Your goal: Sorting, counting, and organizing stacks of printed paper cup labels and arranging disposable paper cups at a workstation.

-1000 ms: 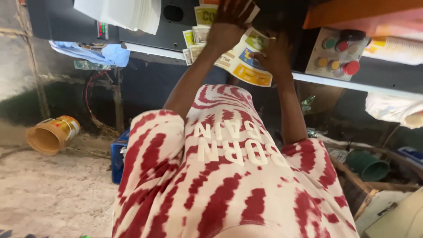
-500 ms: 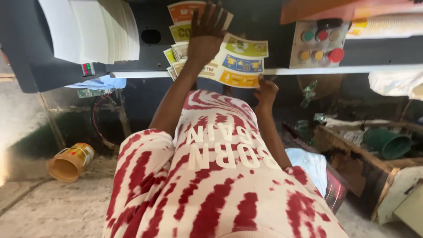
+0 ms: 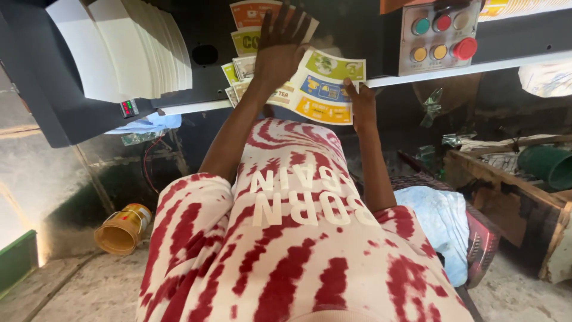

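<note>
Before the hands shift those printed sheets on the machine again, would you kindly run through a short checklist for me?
1. Left hand flat on the printed sheets: ok.
2. Right hand at the sheets' lower right edge: ok; firmness of grip: cannot tell.
3. Sheets squared up: not ok, they lie fanned out.
4. Button panel clear of both hands: ok.
5. White paper stack apart from the printed sheets: ok.
6. Floor clear underfoot: not ok, a yellow can lies tipped nearby.
</note>
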